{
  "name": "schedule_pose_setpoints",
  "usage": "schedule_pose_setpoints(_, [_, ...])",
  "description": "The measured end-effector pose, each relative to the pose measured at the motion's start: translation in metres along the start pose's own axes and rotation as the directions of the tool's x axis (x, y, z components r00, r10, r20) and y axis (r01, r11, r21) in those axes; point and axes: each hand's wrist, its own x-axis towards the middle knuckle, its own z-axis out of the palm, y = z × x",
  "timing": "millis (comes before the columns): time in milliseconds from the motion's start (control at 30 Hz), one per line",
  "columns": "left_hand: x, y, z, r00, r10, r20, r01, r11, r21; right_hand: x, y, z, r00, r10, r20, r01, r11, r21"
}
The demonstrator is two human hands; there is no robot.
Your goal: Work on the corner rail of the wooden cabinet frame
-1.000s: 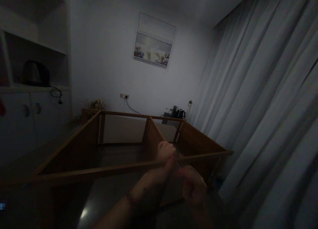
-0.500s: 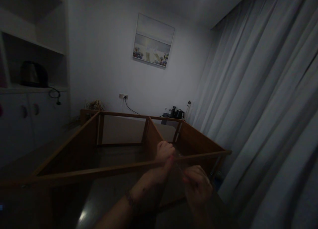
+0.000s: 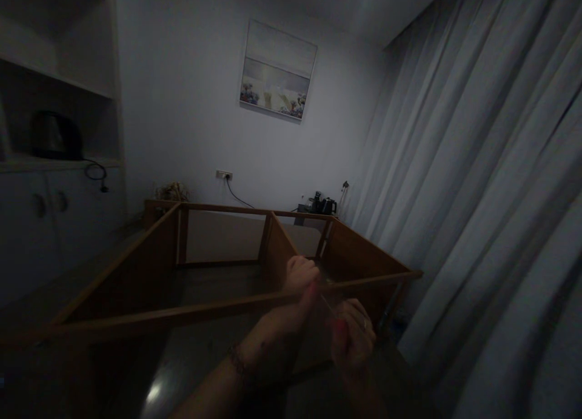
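Observation:
A brown wooden frame (image 3: 218,310) with panelled sides and a middle divider (image 3: 279,249) stands before me. At its front rail, close to the divider's near end, my left hand (image 3: 301,276) is closed with the fingers curled; what it grips is hidden. Just right of it and lower, my right hand (image 3: 355,337) is closed too, thumb pressed toward the fingers. A thin pale rod-like thing (image 3: 328,305) runs from my right fingers up toward my left thumb. Dim light and blur hide what kind it is.
Long grey curtains (image 3: 454,182) hang close on the right. Against the back wall stand a black kettle (image 3: 329,206) and other dark items. A white cabinet (image 3: 27,225) on the left carries another kettle (image 3: 54,135) with its cord. A socket (image 3: 224,175) has a cable plugged in.
My right hand has shifted a little left, closer to my left hand, and turned slightly. My left hand stays at the rail. The view has swung very slightly.

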Motion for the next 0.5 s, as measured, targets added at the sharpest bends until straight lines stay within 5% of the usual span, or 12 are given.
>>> schedule_pose_setpoints(233, [0.001,-0.01,0.001,0.998,0.039,0.042,-0.038,0.999,-0.007,-0.018,0.007,0.004,0.971,0.208,-0.114,-0.195,0.973,0.12])
schedule_pose_setpoints(500, [0.002,-0.002,-0.004,0.999,0.009,0.042,-0.01,1.0,0.024,-0.023,0.01,-0.002,0.994,0.101,-0.043,-0.097,0.99,0.099])
